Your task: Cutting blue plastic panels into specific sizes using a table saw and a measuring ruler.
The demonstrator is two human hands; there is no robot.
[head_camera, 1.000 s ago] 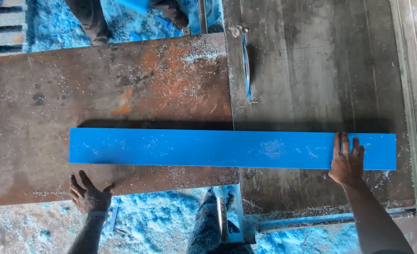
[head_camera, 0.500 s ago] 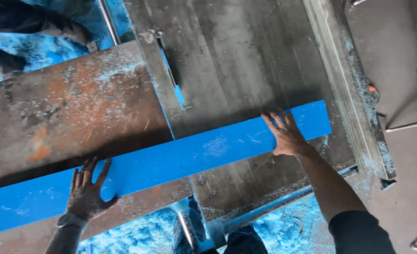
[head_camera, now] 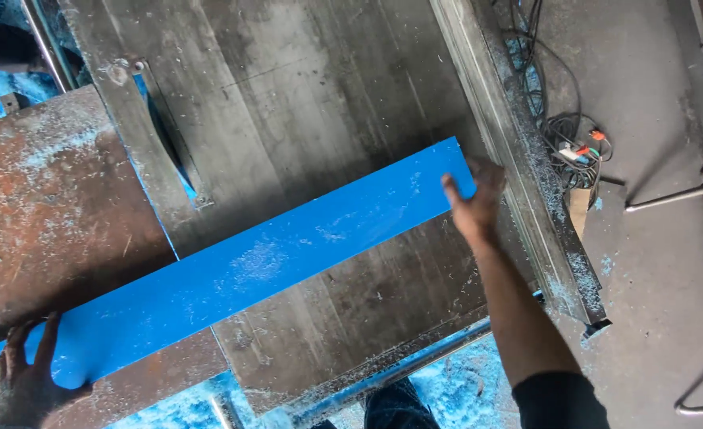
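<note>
1. On the grey metal tabletop (head_camera: pixel 319 103), a long blue board (head_camera: pixel 272 262) is lying at a slant, running from lower left to upper right.
2. I am seeing the right hand (head_camera: pixel 474 202) gripping the board's upper right end, thumb over the top face.
3. The left hand (head_camera: pixel 26 381) is lying open and flat on the board's lower left part, fingers spread.
4. A rusty plate (head_camera: pixel 57 206) is sitting under the board's left half.
5. A cable bundle (head_camera: pixel 570 135) is lying on the floor, right of the metal rail (head_camera: pixel 518 167).
</note>
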